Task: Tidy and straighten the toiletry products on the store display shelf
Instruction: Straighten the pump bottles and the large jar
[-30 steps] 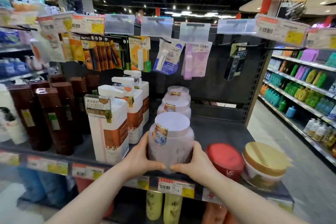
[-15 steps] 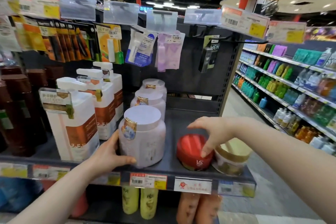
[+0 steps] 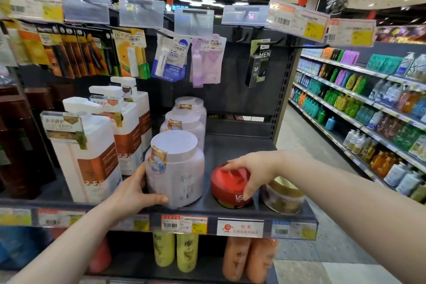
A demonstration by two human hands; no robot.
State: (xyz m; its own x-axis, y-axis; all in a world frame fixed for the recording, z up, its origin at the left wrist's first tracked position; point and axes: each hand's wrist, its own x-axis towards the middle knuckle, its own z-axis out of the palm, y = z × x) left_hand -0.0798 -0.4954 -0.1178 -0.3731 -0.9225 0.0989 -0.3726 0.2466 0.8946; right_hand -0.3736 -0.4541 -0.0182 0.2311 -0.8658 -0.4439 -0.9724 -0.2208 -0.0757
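Observation:
A large pale lilac jar (image 3: 182, 173) stands at the front of the dark shelf (image 3: 232, 145), with two like jars in a row behind it. My left hand (image 3: 136, 191) grips its lower left side, thumb across the front. To its right sits a low red jar (image 3: 230, 189) marked VS. My right hand (image 3: 251, 168) lies over its lid, fingers spread on top and thumb curled down its right side. A gold-lidded jar (image 3: 285, 198) stands just right of the red one, partly behind my wrist.
White pump bottles (image 3: 92, 154) stand left of the lilac jars, brown bottles (image 3: 20, 140) further left. Hanging packets (image 3: 170, 60) fill the pegs above. Price tags (image 3: 182, 225) line the shelf edge; bottles stand on the shelf below. An aisle with stocked shelves (image 3: 368, 108) runs at right.
My right hand left the lilac jar, reached right and came down onto the red jar's lid. My left hand stayed on the lilac jar. The view shifted right.

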